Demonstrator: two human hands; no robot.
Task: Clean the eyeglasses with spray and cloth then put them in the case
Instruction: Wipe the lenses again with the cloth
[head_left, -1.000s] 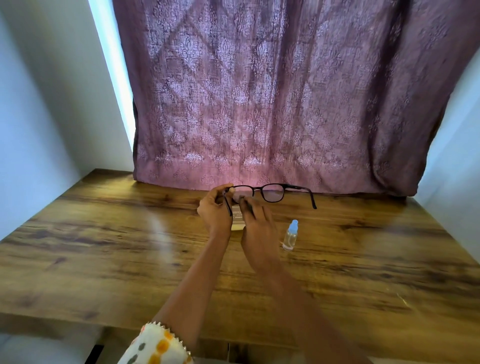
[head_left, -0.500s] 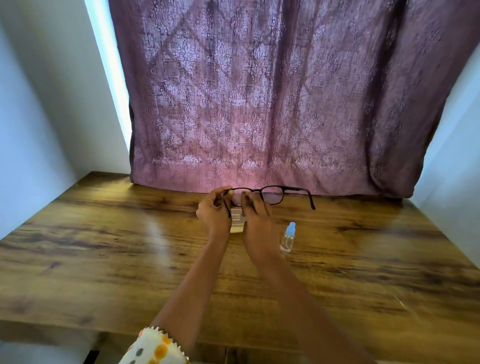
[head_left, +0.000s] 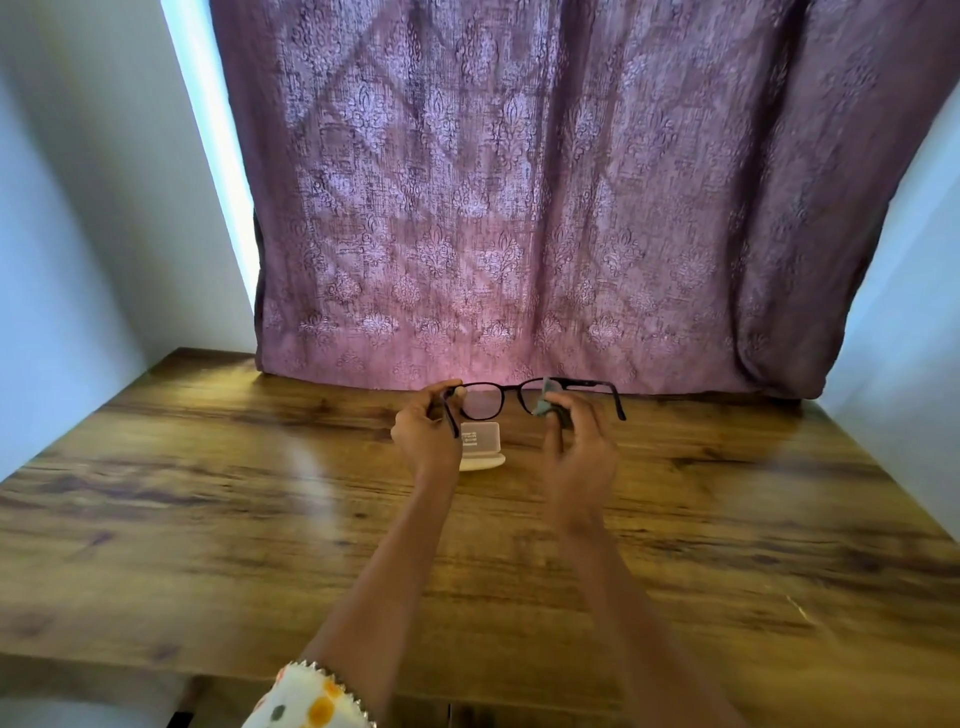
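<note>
The eyeglasses (head_left: 511, 388) are held up over the far middle of the counter (head_left: 208, 519), close to the curtain (head_left: 519, 208) hanging along its far edge. The left hand (head_left: 423, 434) pinches the frame's left end. The right hand (head_left: 582, 447) pinches a small grey-green cloth (head_left: 543, 402) on the right lens, hiding most of it. A white case (head_left: 480, 447) lies on the counter beneath, partly behind the left hand, its label blurred. Open wood stretches wide to the left, right and near edges.
</note>
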